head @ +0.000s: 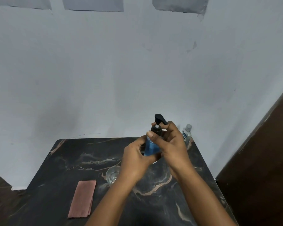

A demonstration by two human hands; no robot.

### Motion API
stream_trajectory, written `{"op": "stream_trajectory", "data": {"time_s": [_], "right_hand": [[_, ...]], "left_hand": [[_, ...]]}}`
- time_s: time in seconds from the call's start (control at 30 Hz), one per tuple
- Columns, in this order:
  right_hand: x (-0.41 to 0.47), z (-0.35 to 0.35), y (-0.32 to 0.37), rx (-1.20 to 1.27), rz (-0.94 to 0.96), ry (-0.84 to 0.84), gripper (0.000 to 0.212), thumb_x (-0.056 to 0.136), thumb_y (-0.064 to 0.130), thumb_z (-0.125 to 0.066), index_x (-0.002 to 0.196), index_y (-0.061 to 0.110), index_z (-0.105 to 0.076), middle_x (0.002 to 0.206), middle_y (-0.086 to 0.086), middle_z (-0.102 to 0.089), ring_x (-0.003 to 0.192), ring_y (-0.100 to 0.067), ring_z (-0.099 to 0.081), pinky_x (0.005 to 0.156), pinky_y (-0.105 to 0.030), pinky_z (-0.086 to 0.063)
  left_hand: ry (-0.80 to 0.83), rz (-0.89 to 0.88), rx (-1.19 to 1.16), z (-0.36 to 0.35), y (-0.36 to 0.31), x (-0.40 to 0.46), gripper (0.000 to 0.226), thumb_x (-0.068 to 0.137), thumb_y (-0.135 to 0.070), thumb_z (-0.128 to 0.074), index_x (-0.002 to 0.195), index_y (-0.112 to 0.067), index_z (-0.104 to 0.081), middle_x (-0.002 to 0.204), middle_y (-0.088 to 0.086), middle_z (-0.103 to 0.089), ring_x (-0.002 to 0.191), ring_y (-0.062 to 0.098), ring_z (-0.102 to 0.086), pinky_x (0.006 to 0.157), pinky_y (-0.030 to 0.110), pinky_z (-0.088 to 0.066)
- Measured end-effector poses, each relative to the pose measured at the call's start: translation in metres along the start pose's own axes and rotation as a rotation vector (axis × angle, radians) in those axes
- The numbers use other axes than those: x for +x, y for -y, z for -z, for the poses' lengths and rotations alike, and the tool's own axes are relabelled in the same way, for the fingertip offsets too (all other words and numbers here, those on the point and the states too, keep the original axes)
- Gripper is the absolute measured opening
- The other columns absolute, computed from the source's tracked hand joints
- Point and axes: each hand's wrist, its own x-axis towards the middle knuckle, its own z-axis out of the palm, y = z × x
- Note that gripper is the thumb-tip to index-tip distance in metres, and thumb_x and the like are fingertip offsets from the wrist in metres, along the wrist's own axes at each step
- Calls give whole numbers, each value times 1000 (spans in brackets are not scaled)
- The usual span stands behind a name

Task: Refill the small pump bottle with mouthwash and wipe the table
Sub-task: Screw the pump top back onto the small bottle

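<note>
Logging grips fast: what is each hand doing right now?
Left hand: grips the blue pump bottle by its body.
Right hand: fingers curled round the bottle's black pump collar.

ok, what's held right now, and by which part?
The small pump bottle: the left hand grips its blue body, and the right hand pinches the black pump collar at the top.

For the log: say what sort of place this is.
Probably a plain room at home: a dark marble-patterned table against a bare painted wall, with a mouthwash bottle and a drinking glass.
</note>
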Motion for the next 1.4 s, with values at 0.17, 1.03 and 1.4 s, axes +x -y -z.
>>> {"op": "stream_trajectory", "data": {"time_s": [0.17,1.03,1.4], "right_hand": [[1,10,1,-30,-48,185,35,85,29,-71,119,30,-64,119,10,-68,112,-9,-64,88,-27,-54],[9,33,17,-235,-53,550,29,97,16,-52,124,8,-61,122,-10,-64,118,-17,-61,94,-20,-48],[7,16,-3,-290,61,232,22,90,21,-63,110,15,-70,100,1,-74,100,-13,-70,86,-23,-54]], "left_hand": [[23,10,-14,0,1,1,37,69,-20,-85,101,-29,-71,91,-8,-77,86,8,-74,84,42,-60],[303,27,12,12,14,7,52,73,-32,-80,121,-34,-59,114,-14,-71,111,6,-66,101,42,-52],[205,-51,38,3,23,10,54,79,-33,-72,129,-35,-52,116,-14,-70,109,4,-66,97,37,-54]]}}
